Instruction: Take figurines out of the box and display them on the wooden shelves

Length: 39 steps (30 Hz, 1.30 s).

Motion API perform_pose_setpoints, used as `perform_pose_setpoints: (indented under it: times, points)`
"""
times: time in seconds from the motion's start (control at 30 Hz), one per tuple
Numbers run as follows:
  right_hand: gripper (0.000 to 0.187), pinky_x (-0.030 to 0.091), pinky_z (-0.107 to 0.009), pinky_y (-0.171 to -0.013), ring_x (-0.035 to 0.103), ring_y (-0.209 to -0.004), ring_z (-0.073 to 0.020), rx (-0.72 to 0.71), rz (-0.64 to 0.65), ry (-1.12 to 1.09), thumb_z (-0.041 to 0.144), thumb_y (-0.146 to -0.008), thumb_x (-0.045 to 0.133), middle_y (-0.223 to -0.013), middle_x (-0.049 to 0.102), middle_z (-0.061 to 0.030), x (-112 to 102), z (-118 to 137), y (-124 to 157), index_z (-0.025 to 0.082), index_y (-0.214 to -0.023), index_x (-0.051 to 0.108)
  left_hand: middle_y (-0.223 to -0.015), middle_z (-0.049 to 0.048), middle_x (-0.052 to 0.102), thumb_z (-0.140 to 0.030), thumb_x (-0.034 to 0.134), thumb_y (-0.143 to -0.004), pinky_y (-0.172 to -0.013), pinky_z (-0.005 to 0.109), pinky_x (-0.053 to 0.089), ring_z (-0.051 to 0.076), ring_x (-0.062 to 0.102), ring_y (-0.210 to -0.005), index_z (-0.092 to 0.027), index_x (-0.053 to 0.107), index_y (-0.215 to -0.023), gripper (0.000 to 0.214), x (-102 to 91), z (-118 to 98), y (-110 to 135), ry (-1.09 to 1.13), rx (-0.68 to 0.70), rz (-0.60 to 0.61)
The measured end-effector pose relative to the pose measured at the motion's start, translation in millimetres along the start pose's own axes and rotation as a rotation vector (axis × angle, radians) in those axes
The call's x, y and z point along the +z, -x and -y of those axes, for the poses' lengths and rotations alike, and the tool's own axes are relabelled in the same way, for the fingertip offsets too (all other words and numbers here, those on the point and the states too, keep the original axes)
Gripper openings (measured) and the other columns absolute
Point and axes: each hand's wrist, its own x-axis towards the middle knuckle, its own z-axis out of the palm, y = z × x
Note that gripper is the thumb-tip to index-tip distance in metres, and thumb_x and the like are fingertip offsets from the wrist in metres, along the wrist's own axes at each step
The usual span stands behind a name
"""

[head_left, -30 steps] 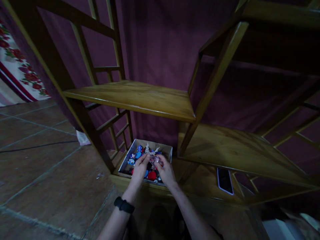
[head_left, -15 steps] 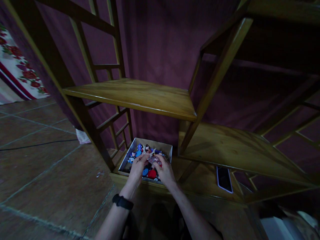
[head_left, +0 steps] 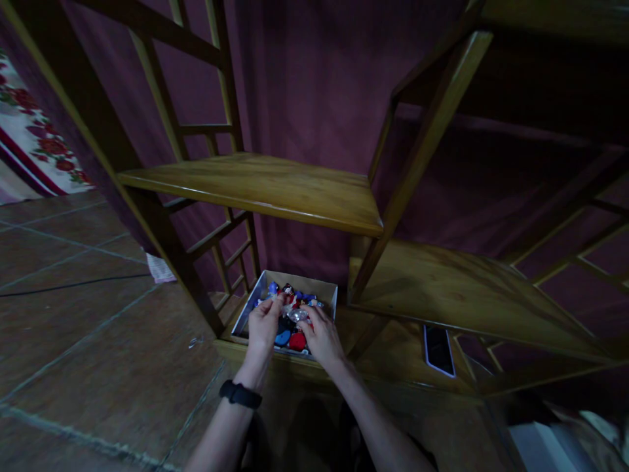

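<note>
A shallow open cardboard box (head_left: 336,303) holds several small colourful figures and pieces. Over it, my right hand (head_left: 322,335) grips a shiny clear plastic packet (head_left: 297,315), its fingers curled at the packet's right side. My left hand (head_left: 263,326) is above the box's left part, thumb and fingertips pinched together near the packet; whatever sits in that pinch is too small to make out. Below the hands lie a blue round piece (head_left: 282,338) and a red piece (head_left: 297,341). A purple figure (head_left: 273,288) is near the back left corner.
The box stands on the bottom board of a wooden shelf unit, under a higher shelf (head_left: 255,187). A phone (head_left: 439,351) lies on the lower board to the right. A slanting post (head_left: 422,164) divides the unit. Behind hangs a purple curtain (head_left: 314,85).
My hands have moved apart, the left one shifting left. The clear packet now shows more openly between them, close to the right hand.
</note>
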Motion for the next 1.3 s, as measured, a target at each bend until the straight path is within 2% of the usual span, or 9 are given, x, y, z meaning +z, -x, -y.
perform_pose_setpoints:
  times: [0.17, 0.37, 0.63, 0.73, 0.83, 0.97, 1.07, 1.2, 1.3]
  points:
    - [0.035, 0.040, -0.035, -0.097, 0.050, -0.113, -0.0196, 0.003, 0.005, 0.019, 0.021, -0.083, 0.050, -0.115, 0.057, -0.0047, -2.4, -0.3, 0.6, 0.026, -0.118, 0.052, -0.074, 0.0049, 0.069, -0.043, 0.071, -0.058, -0.064, 0.026, 0.042, 0.016, 0.058, -0.067, -0.013, 0.070, -0.078, 0.036, -2.7, -2.0, 0.2, -0.047, -0.011, 0.030]
    - [0.036, 0.039, -0.035, -0.097, 0.049, -0.115, -0.0199, 0.001, -0.002, 0.020, 0.020, -0.083, 0.049, -0.116, 0.057, -0.0040, -2.5, -2.2, -0.1, 0.027, -0.118, 0.052, -0.083, 0.0068, 0.070, -0.042, 0.073, -0.054, -0.072, 0.029, 0.044, 0.019, 0.061, -0.077, -0.013, 0.069, -0.086, 0.043, -2.3, -7.6, 4.7, 0.004, -0.065, 0.046]
    - [0.036, 0.039, -0.034, -0.097, 0.049, -0.116, -0.0200, 0.025, -0.010, 0.014, 0.022, -0.083, 0.051, -0.117, 0.057, -0.0040, -0.4, -6.0, -0.9, 0.028, -0.118, 0.052, -0.093, 0.0095, 0.069, -0.037, 0.075, -0.054, -0.079, 0.032, 0.045, 0.020, 0.061, -0.085, -0.012, 0.067, -0.093, 0.047, -6.5, -3.2, 0.3, 0.071, -0.111, 0.139]
    - [0.038, 0.041, -0.034, -0.095, 0.050, -0.114, -0.0195, 0.028, -0.023, -0.006, 0.020, -0.081, 0.052, -0.117, 0.057, -0.0033, 0.2, -8.0, -1.5, 0.029, -0.118, 0.052, -0.098, 0.0084, 0.067, -0.036, 0.074, -0.057, -0.081, 0.033, 0.044, 0.018, 0.061, -0.087, -0.015, 0.064, -0.101, 0.050, -7.9, -1.4, 0.2, 0.107, -0.090, 0.086]
    - [0.036, 0.042, -0.033, -0.094, 0.052, -0.112, -0.0194, 0.040, -0.032, -0.020, 0.020, -0.081, 0.052, -0.117, 0.057, -0.0036, 0.3, -9.7, -2.6, 0.028, -0.116, 0.054, -0.103, 0.0078, 0.065, -0.037, 0.073, -0.060, -0.082, 0.032, 0.045, 0.017, 0.060, -0.089, -0.017, 0.062, -0.104, 0.050, -10.8, -2.0, 0.4, 0.126, 0.000, 0.005]
    - [0.036, 0.042, -0.034, -0.094, 0.052, -0.111, -0.0196, 0.057, -0.038, -0.025, 0.022, -0.082, 0.051, -0.119, 0.056, -0.0040, -0.5, -9.9, -3.5, 0.028, -0.117, 0.053, -0.083, 0.0059, 0.067, -0.043, 0.072, -0.058, -0.070, 0.029, 0.047, 0.016, 0.061, -0.076, -0.013, 0.066, -0.080, 0.038, -17.1, -1.4, -1.7, 0.092, 0.048, -0.104]
    - [0.034, 0.040, -0.034, -0.096, 0.050, -0.114, -0.0197, 0.065, -0.031, -0.032, 0.024, -0.083, 0.050, -0.121, 0.055, -0.0042, -1.0, -9.2, -3.6, 0.027, -0.117, 0.053, -0.065, 0.0027, 0.062, -0.049, 0.067, -0.061, -0.059, 0.026, 0.045, 0.014, 0.058, -0.062, -0.014, 0.060, -0.063, 0.036, -22.0, 3.5, -5.2, 0.060, 0.029, -0.201]
    - [0.035, 0.039, -0.034, -0.097, 0.050, -0.114, -0.0191, 0.080, -0.034, -0.073, 0.024, -0.082, 0.051, -0.121, 0.056, -0.0032, 0.1, -10.0, -4.1, 0.027, -0.117, 0.053, -0.079, 0.0025, 0.064, -0.042, 0.068, -0.061, -0.062, 0.026, 0.045, 0.014, 0.058, -0.069, -0.017, 0.062, -0.080, 0.033, -22.8, 7.8, -6.5, 0.080, 0.086, -0.260]
    - [0.035, 0.040, -0.034, -0.096, 0.053, -0.111, -0.0184, 0.104, -0.046, -0.112, 0.024, -0.082, 0.052, -0.119, 0.058, -0.0019, 1.6, -11.0, -4.9, 0.029, -0.117, 0.053, -0.095, 0.0064, 0.065, -0.038, 0.071, -0.059, -0.073, 0.029, 0.045, 0.018, 0.059, -0.083, -0.017, 0.063, -0.096, 0.043, -16.0, 4.0, -2.3, 0.042, 0.102, -0.175]
